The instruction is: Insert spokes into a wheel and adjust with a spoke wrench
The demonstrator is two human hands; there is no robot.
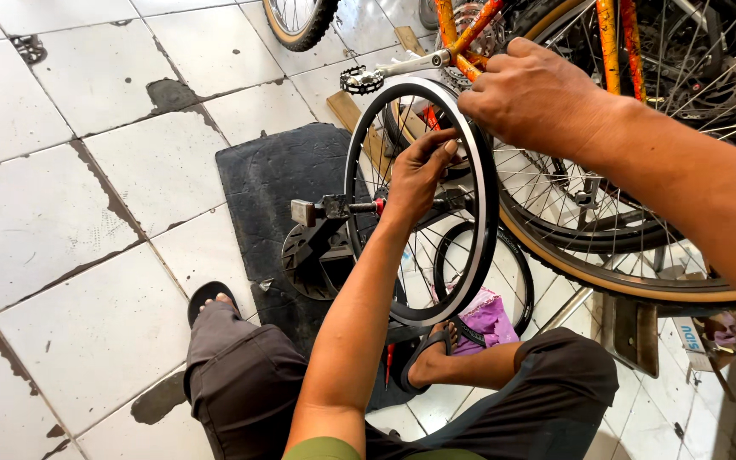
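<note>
Gripping the top of a black wheel rim (480,183) with the right hand (531,98), fingers curled shut over its edge. Left hand (415,175) reaching in among the spokes, fingers pinched narrow on something too small to make out. Rim upright in a stand (321,234) on a dark mat (270,183), near an orange bicycle frame (611,38). Bare white floor tiles (36,213) open leftward. Crowded rightward by a tan-walled tyre (606,277), cut off at the edge.
</note>
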